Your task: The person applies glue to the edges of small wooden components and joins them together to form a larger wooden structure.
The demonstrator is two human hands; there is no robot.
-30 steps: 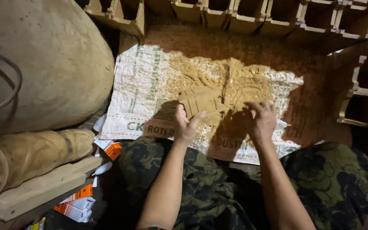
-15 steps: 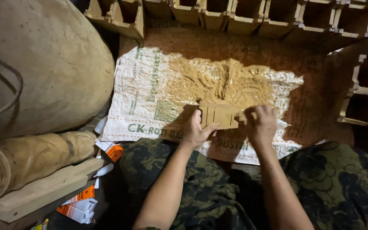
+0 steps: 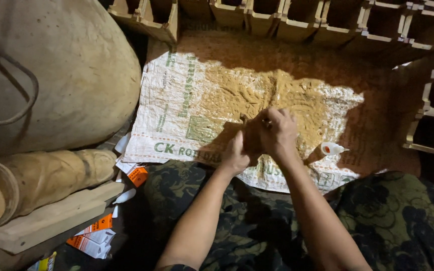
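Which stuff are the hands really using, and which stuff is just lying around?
In use: left hand and right hand, close together over the sawdust on the woven sack; what they grip is hidden.

Lying about: small glue bottle, big gourd-shaped form, wooden cylinder, orange cartons, wooden frames.

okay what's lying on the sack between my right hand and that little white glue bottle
In the head view, only sawdust spread over the woven sack lies between the right hand and the small white bottle; part of that stretch is in the hand's shadow.

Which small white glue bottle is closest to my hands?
The white bottle on the sack, just right of your right hand; the others lie far left by the orange boxes.
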